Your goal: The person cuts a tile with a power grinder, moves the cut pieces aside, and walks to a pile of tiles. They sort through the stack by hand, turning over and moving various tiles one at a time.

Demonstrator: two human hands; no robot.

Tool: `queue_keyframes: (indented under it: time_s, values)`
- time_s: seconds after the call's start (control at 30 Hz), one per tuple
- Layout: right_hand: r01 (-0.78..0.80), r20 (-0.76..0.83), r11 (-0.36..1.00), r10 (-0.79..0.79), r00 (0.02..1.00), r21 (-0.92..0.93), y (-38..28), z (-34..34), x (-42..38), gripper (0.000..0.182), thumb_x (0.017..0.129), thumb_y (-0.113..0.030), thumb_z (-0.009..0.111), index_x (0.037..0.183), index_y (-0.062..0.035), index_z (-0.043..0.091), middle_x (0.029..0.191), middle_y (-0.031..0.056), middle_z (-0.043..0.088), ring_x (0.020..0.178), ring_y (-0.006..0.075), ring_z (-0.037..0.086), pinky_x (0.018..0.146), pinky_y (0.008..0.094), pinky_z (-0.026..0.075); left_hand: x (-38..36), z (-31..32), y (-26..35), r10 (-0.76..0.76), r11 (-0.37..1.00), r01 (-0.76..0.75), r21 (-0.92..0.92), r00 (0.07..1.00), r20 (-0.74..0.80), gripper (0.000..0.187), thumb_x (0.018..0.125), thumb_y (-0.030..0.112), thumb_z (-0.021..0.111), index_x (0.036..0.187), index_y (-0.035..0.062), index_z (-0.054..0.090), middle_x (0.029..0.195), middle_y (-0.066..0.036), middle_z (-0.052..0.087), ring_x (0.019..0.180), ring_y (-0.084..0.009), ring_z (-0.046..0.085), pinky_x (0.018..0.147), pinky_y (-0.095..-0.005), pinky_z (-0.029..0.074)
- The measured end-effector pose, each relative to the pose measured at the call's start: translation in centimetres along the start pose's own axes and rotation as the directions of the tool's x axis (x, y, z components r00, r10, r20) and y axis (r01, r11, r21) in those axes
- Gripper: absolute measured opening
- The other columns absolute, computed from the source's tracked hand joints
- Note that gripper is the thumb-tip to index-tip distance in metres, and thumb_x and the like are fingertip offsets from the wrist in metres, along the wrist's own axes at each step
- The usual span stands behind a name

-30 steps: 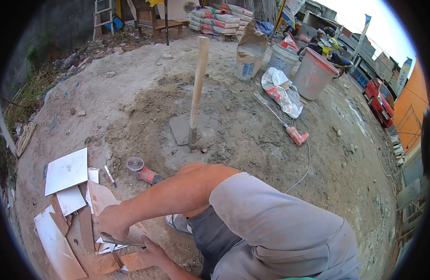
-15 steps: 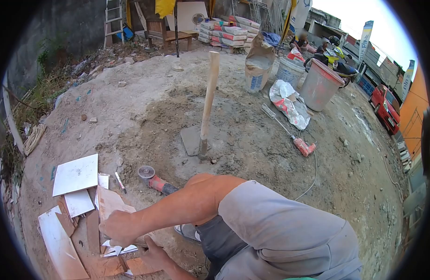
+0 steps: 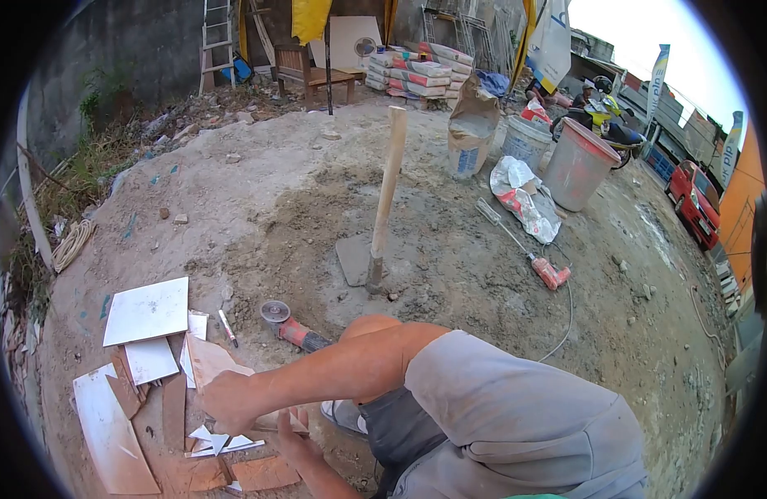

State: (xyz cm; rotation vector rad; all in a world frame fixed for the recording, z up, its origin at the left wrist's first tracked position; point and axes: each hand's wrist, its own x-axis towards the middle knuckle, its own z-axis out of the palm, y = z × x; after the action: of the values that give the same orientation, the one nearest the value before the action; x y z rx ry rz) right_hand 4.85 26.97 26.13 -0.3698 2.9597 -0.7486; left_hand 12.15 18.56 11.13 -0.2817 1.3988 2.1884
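My right hand (image 3: 227, 402) reaches in from the right, closed on a broken tile piece (image 3: 210, 359) with its reddish-brown back up. Close below, my left hand (image 3: 300, 445) has its thumb and fingers around the near edge of what looks like the same piece; part of this grip is hidden. Beneath the hands lie small white tile shards (image 3: 219, 441) and a reddish tile scrap (image 3: 265, 474). To the left are a square white tile (image 3: 147, 311), a smaller white tile (image 3: 150, 360) and a long broken tile (image 3: 109, 432). A white marker (image 3: 228, 328) rests beside them.
An angle grinder (image 3: 294, 331) lies just beyond my arm. A wooden handle (image 3: 388, 191) stands upright by a flat slab (image 3: 353, 261). Farther right are a red drill with mixing paddle (image 3: 550, 273), its cable, a crumpled bag (image 3: 525, 200), and buckets (image 3: 581, 166).
The view has shifted, so the scene sits slightly farther right and lower. My left hand's fingers show more around the tile edge, and the shards below the right hand are less covered.
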Motion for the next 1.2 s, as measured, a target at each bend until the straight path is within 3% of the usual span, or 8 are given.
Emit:
queue_keyframes:
  time_s: [0.23,0.37,0.53,0.63,0.7,0.8,0.97,1.2]
  values:
    - [0.148,-0.029,0.989,-0.148,0.988,-0.014,1.2,2.7,-0.2,0.024,0.063,-0.020,0.065,0.077,-0.0027,0.072,0.074,0.0203,0.067,0.071,0.0366,0.068,0.061,0.0467,0.053,2.0,-3.1,-4.6,0.001,0.984,0.000,0.179,1.000,-0.010,0.043,0.083,0.011,0.058,0.123,-0.0049,0.051,0.116,-0.015,0.056,0.106,-0.0229,0.058,0.085,-0.0354,0.052]
    - [0.056,0.083,0.966,-0.079,0.993,0.253,2.2,2.3,-1.4,0.063,0.079,-0.049,0.065,0.124,-0.0051,0.060,0.108,0.0241,0.066,0.104,0.0398,0.063,0.090,0.0452,0.049,0.0,-2.0,-2.6,0.225,0.885,-0.219,0.410,0.974,0.036,0.044,0.076,0.008,0.058,0.117,-0.0071,0.055,0.108,-0.011,0.060,0.099,-0.0213,0.058,0.087,-0.0334,0.047]
    - [-0.319,-0.211,0.884,0.403,0.891,0.341,8.9,11.7,0.1,0.084,0.081,-0.061,0.060,0.132,0.0046,0.052,0.125,0.0293,0.058,0.117,0.0391,0.057,0.099,0.0418,0.045,-0.9,-3.1,-2.7,0.175,0.896,-0.161,0.414,0.985,0.005,0.044,0.076,0.006,0.060,0.117,-0.0078,0.056,0.109,-0.012,0.062,0.100,-0.0224,0.060,0.088,-0.0333,0.046]
    - [-0.612,0.150,0.448,0.715,0.683,0.652,14.5,19.1,0.7,0.090,0.081,-0.066,0.059,0.132,0.0083,0.049,0.131,0.0296,0.054,0.122,0.0351,0.055,0.100,0.0436,0.044,1.4,-4.9,-5.3,0.299,0.905,-0.282,0.319,0.954,-0.004,0.041,0.073,0.010,0.064,0.110,-0.0081,0.061,0.107,-0.017,0.067,0.100,-0.0271,0.065,0.088,-0.0369,0.048]
    - [-0.506,0.306,0.077,0.716,0.627,0.859,15.6,24.6,1.0,0.090,0.081,-0.065,0.062,0.131,0.0085,0.049,0.123,0.0244,0.059,0.112,0.0329,0.059,0.096,0.0458,0.047,1.1,-6.6,-6.6,0.405,0.852,-0.397,0.342,0.913,0.052,0.042,0.073,0.011,0.065,0.112,-0.0065,0.062,0.108,-0.018,0.067,0.100,-0.0273,0.065,0.090,-0.0371,0.048]
    - [-0.370,0.501,-0.343,0.491,0.713,0.863,15.9,26.9,0.5,0.082,0.083,-0.059,0.065,0.129,0.0073,0.051,0.111,0.0182,0.065,0.100,0.0306,0.064,0.090,0.0473,0.050,-0.8,-7.1,-4.5,0.260,0.860,-0.230,0.456,0.966,-0.003,0.043,0.074,0.012,0.066,0.114,-0.0045,0.062,0.108,-0.017,0.068,0.102,-0.0275,0.065,0.090,-0.0379,0.048]
    - [-0.243,0.534,-0.526,0.521,0.666,0.815,16.1,26.0,1.5,0.048,0.094,-0.042,0.060,0.119,-0.0023,0.057,0.103,0.0144,0.066,0.092,0.0260,0.066,0.083,0.0435,0.054,-0.2,-8.5,-6.2,0.262,0.883,-0.200,0.424,0.961,-0.091,0.040,0.077,0.016,0.065,0.112,-0.0027,0.063,0.106,-0.016,0.069,0.102,-0.0266,0.065,0.088,-0.0378,0.049]
    - [0.056,0.270,-0.461,0.609,0.746,0.886,10.3,23.2,1.8,0.053,0.093,-0.046,0.061,0.123,-0.0024,0.057,0.107,0.0116,0.065,0.092,0.0228,0.065,0.081,0.0391,0.055,-3.0,-7.7,0.1,0.091,0.880,-0.052,0.471,0.994,-0.059,0.050,0.082,0.013,0.065,0.127,-0.0047,0.055,0.123,-0.012,0.061,0.111,-0.0224,0.058,0.096,-0.0350,0.045]
